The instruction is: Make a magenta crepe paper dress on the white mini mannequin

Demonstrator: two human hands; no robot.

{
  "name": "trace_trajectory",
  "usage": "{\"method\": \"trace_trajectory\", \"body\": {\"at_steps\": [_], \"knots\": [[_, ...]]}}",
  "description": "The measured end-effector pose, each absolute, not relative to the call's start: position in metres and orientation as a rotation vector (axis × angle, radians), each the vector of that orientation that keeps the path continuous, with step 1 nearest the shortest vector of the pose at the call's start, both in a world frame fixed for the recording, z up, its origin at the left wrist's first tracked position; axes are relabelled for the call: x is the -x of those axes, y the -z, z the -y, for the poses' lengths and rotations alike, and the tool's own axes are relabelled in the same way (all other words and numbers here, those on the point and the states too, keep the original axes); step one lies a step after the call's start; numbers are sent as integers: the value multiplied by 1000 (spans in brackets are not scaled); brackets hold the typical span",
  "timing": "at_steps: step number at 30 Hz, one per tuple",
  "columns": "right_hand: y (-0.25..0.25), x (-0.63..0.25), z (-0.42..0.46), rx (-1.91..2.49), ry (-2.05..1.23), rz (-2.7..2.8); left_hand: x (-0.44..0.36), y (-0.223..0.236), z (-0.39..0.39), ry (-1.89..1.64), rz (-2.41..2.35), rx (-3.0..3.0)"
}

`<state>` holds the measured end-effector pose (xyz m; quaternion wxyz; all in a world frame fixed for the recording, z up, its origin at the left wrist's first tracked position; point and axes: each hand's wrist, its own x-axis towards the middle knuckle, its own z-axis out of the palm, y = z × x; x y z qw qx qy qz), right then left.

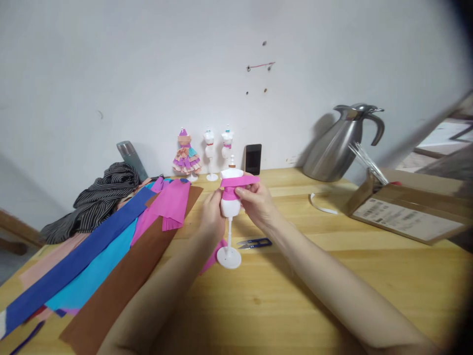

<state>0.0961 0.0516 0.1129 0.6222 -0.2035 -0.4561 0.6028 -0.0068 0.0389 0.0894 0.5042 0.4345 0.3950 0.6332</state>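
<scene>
Four miniature dress forms show in all. One white plastic miniature dress form [231,208] stands upright at the centre of the frame, between two hands; whether its round base touches the table [314,296] is unclear. One bright pink cloth strip [231,182] crosses its chest, with pink cloth around the waist below. The right hand [256,199] pinches the strip's right end between thumb and fingers. The left hand [214,212] curls against the form's left side in the frame, its fingertips hidden, so I cannot tell whether it grips.

Just right of the stem lies one pair of dark blue-handled thread snips [255,243]. Three more forms line the wall in the upper middle: one in a multicoloured ruffled dress [186,157], two white forms with small coloured bands [209,148]. At left lie one royal-blue cloth strip [79,261], one turquoise cloth piece [98,268] and one long brown cloth piece [125,281]. At right stand one steel jug [332,148] and one cardboard box [410,209].
</scene>
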Motion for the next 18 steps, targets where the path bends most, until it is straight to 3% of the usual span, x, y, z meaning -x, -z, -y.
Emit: {"method": "trace_trajectory", "body": {"at_steps": [9,18], "knots": [[-113,-99,-55,447,-1217,1132,11,-105,-25,-1598,-768,-1051],[-118,-97,-63,498,-1164,1139,26,-91,-41,-1525,-653,-1315]]}}
